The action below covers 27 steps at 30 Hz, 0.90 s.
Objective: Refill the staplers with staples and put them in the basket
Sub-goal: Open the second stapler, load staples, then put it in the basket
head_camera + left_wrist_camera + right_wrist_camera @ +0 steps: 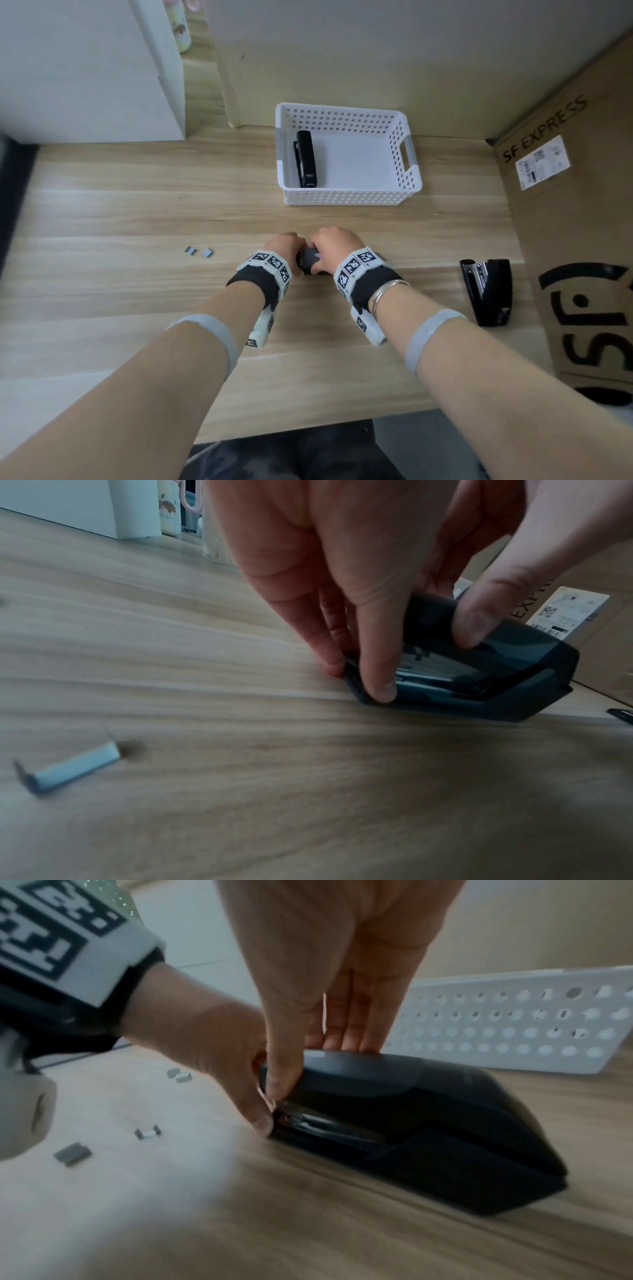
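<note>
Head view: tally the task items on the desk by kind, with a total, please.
Black staplers: 3, one in the basket, one under both hands, one lying at the right.
White baskets: 1.
Loose staple strips: 2.
Total: 6.

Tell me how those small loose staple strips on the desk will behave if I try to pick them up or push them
The staple strips look thin and low against the wooden desk, so they would probably slide when pushed and be fiddly to pinch. They look light, likely to skid at a nudge. Each seems a short bar of joined staples, so a hard squeeze might break it, though the wrist views are too blurred to be sure.
</note>
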Each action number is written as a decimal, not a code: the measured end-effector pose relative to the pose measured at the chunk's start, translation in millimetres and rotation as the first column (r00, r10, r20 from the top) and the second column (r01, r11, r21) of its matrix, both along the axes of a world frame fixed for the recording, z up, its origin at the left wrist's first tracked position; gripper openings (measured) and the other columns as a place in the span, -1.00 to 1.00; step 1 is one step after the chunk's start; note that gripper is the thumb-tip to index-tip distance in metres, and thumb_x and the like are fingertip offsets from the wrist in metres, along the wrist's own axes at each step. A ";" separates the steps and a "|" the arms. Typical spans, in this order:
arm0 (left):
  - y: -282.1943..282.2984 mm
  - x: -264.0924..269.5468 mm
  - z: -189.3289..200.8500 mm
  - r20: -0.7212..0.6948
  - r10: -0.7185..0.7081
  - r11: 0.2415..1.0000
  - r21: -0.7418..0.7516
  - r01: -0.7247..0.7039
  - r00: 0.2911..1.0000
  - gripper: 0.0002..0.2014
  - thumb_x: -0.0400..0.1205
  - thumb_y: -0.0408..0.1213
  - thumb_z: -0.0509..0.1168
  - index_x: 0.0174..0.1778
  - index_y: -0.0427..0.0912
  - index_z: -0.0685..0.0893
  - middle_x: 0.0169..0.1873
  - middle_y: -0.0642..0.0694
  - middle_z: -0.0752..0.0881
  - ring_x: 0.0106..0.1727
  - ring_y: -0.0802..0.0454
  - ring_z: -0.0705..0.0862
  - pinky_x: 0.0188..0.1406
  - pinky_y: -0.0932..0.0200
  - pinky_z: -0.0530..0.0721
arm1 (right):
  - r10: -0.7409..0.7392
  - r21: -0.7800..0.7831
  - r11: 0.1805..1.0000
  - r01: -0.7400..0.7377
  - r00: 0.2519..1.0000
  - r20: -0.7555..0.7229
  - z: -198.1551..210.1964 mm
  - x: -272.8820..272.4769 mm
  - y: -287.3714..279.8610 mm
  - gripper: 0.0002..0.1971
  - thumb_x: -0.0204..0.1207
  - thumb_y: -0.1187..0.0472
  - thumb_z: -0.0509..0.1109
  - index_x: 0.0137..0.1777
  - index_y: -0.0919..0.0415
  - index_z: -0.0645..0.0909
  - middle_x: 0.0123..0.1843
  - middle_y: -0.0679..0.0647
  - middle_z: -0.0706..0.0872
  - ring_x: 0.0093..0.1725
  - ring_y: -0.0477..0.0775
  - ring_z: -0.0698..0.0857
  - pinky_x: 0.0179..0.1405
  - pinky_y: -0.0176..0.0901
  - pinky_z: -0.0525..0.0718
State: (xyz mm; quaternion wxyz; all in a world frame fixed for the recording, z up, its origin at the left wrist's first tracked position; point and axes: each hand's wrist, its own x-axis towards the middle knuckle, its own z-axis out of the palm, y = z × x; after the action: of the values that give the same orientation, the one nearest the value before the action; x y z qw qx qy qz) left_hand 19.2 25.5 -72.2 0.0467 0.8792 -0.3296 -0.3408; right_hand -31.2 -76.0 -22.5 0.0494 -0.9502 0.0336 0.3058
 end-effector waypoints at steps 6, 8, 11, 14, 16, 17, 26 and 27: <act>2.3 -1.2 -0.2 -0.017 0.026 0.999 -0.032 -0.026 1.000 -0.54 0.42 -0.22 0.45 0.24 -0.21 0.58 0.18 -0.23 0.62 0.21 -0.21 0.63 0.18 0.06 0.59 | -0.026 0.089 0.996 0.023 0.999 0.034 2.4 -3.8 -8.4 -0.59 0.39 0.02 0.53 0.17 0.17 0.58 0.19 0.10 0.62 0.15 0.18 0.65 -0.03 -0.08 0.57; 4.6 -1.6 -0.4 -0.020 0.047 0.997 -0.052 -0.048 0.999 -0.57 0.43 -0.27 0.44 0.22 -0.24 0.59 0.18 -0.26 0.62 0.20 -0.22 0.63 0.15 0.08 0.58 | -0.058 0.126 0.991 0.054 0.998 0.035 8.6 -6.0 -15.9 -0.55 0.37 0.00 0.55 0.20 0.14 0.58 0.20 0.08 0.64 0.15 0.15 0.65 -0.05 -0.13 0.52; 4.5 -1.5 3.9 -0.027 0.057 0.996 -0.064 -0.059 0.998 -0.65 0.52 -0.38 0.33 0.25 -0.24 0.59 0.22 -0.28 0.60 0.24 -0.24 0.61 0.20 0.07 0.56 | -0.147 0.140 0.979 0.146 0.989 -0.003 11.8 -13.2 -32.6 -0.46 0.30 -0.04 0.60 0.26 0.07 0.57 0.22 0.03 0.67 0.18 0.11 0.66 0.10 -0.09 0.63; 5.4 2.3 6.6 -0.029 0.156 0.981 -0.116 -0.158 0.987 -0.65 0.59 -0.49 0.15 0.27 -0.18 0.60 0.25 -0.24 0.58 0.23 -0.22 0.62 0.17 0.05 0.59 | -0.186 0.052 0.980 0.190 0.980 -0.078 4.4 -22.6 -45.4 -0.35 0.25 -0.01 0.63 0.34 0.03 0.52 0.24 0.05 0.67 0.18 0.13 0.67 0.15 0.03 0.69; 6.2 6.3 7.7 -0.011 0.247 0.952 -0.183 -0.245 0.969 -0.63 0.57 -0.56 0.12 0.22 -0.19 0.61 0.25 -0.21 0.57 0.20 -0.21 0.63 0.15 0.05 0.60 | -0.184 0.008 0.983 0.186 0.978 -0.103 -2.8 -27.3 -47.9 -0.40 0.26 0.05 0.63 0.30 0.07 0.53 0.20 0.08 0.68 0.15 0.17 0.69 0.10 0.01 0.70; 6.1 8.3 8.5 0.001 0.281 0.937 -0.215 -0.274 0.960 -0.64 0.56 -0.57 0.11 0.20 -0.21 0.61 0.25 -0.21 0.56 0.19 -0.21 0.63 0.17 0.05 0.61 | -0.182 -0.006 0.983 0.182 0.979 -0.094 -6.4 -29.1 -47.8 -0.47 0.28 0.10 0.61 0.25 0.10 0.54 0.17 0.10 0.69 0.12 0.18 0.69 0.06 -0.02 0.70; 1.6 32.1 29.5 0.158 0.376 0.852 -0.446 -0.274 0.913 -0.70 0.59 -0.58 0.08 0.14 -0.30 0.59 0.21 -0.23 0.53 0.12 -0.21 0.60 0.06 0.04 0.60 | -0.175 -0.068 0.982 0.177 0.984 0.038 -12.9 -28.9 -52.9 -0.68 0.37 0.08 0.48 0.12 0.12 0.62 0.08 0.11 0.73 0.06 0.20 0.72 -0.02 -0.06 0.68; -0.3 38.6 32.8 0.175 0.394 0.839 -0.469 -0.276 0.902 -0.71 0.58 -0.58 0.08 0.13 -0.31 0.60 0.20 -0.24 0.54 0.15 -0.21 0.58 0.10 0.02 0.60 | -0.194 -0.055 0.979 0.198 0.978 0.070 -6.8 -26.6 -55.7 -0.67 0.36 0.04 0.48 0.10 0.11 0.63 0.06 0.10 0.74 0.05 0.19 0.72 -0.03 -0.06 0.68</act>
State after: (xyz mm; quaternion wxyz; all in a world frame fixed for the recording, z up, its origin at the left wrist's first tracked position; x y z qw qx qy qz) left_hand 57.9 25.2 -39.4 0.2557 0.9282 -0.2399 -0.1247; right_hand -57.8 -131.7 -29.3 0.0510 -0.9527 0.1350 0.2675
